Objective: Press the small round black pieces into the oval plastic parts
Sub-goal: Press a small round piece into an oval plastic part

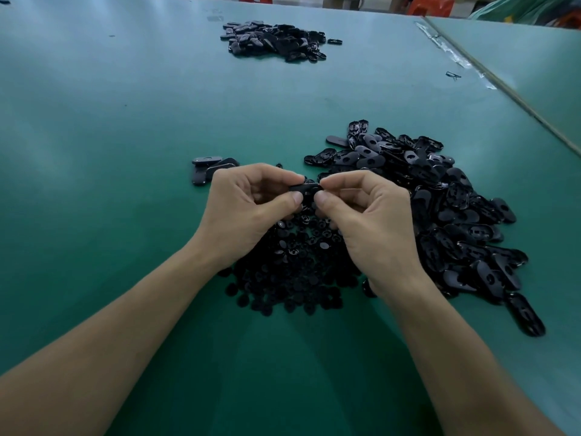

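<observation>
Plainly, from the head camera, both hands meet above the green table: the left hand and the right hand each pinch one end of a single oval part between thumb and curled fingers. Whether a round piece already sits in it is hidden by the thumbs. The heap of small round pieces lies at six o'clock from the hands, the heap of oval parts at three o'clock, a small cluster of ovals at ten o'clock, and a far pile at twelve o'clock. This looks like the pressing step; next probably calls for firm, square thumb pressure, then setting the part aside.
</observation>
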The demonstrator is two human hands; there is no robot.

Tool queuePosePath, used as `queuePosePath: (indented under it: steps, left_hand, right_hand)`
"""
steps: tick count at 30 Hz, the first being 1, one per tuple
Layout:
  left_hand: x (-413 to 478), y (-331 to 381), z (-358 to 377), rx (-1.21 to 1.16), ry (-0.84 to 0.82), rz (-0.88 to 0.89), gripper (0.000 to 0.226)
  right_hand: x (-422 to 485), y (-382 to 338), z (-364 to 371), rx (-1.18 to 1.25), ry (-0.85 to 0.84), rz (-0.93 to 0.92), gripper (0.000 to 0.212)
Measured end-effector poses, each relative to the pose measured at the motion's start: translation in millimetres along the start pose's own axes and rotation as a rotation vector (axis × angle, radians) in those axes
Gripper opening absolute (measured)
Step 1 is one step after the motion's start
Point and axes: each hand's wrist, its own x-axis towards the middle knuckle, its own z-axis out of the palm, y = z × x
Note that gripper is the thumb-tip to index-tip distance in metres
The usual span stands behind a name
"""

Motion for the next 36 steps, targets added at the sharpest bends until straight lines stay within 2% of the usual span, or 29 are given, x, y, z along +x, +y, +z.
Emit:
queuePosePath:
  steps: [17,24,28,31,36]
  left_hand:
    - [-1.7,0.7,3.7,0.035,-0.079,0.044,0.021]
    - [0.5,-0.5,2.8,0.075,-0.04,0.062,0.026]
    - [0.8,-0.6,4.8,0.089,-0.055,0.051,0.027]
    - [0.4,-0.2,4.3,0.082,-0.073,0.045,0.027]
    - [0.4,0.3,1.0,0.053,-0.081,0.029,0.025]
  right_hand:
    - [-6.3,-1.7,5.5,-0.27,0.03,-0.158,0.013]
    - [-7.9,-4.2,8.4,-0.263,-0.042,-0.155,0.022]
    - [-6.7,-4.7,6.7,-0.261,-0.022,-0.177,0.019]
    - [-4.6,-3.4,3.6,-0.278,-0.018,-0.176,0.024]
    - [-0.4,-1.3,-1.5,-0.171,-0.056,-0.119,0.019]
